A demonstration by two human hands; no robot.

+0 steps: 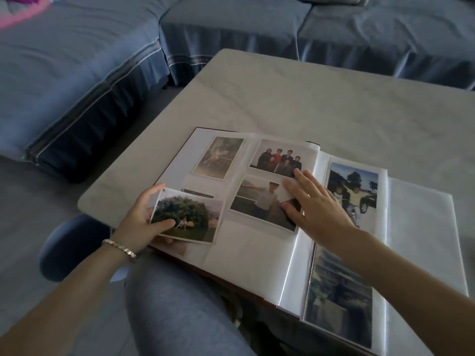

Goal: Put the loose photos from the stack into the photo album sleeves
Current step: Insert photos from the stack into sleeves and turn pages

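Pinching a loose tree photo [187, 217] with the thumb on top and curled fingers underneath, the left hand [140, 219] held it over the near-left corner of the open photo album [244, 253]; whether more prints lay beneath it could not be told. A silver bracelet [120, 246] circled that wrist. The album lay on the near edge of the pale marbled tabletop [282, 86], its near side overhanging toward a knee in grey trousers [174, 304]. The right hand [318, 205] rested released on the left page, its fingers straight and spread, pressing on the right end of a white-shirt photo [257, 201]. Just beyond it on the same page sat a group photo [279, 159], and to the far left a faded upright photo [218, 158]. On the right page a car photo [357, 186] filled the far sleeve and a blurred landscape photo [339, 299] the near one, partly crossed by the right forearm. A blue-covered sofa [77, 73] wrapped around the far and left sides of the tabletop; a pale band [190, 59] on its skirt bore marks too small to read. Something pink [20, 11] lay on the sofa at the far left.
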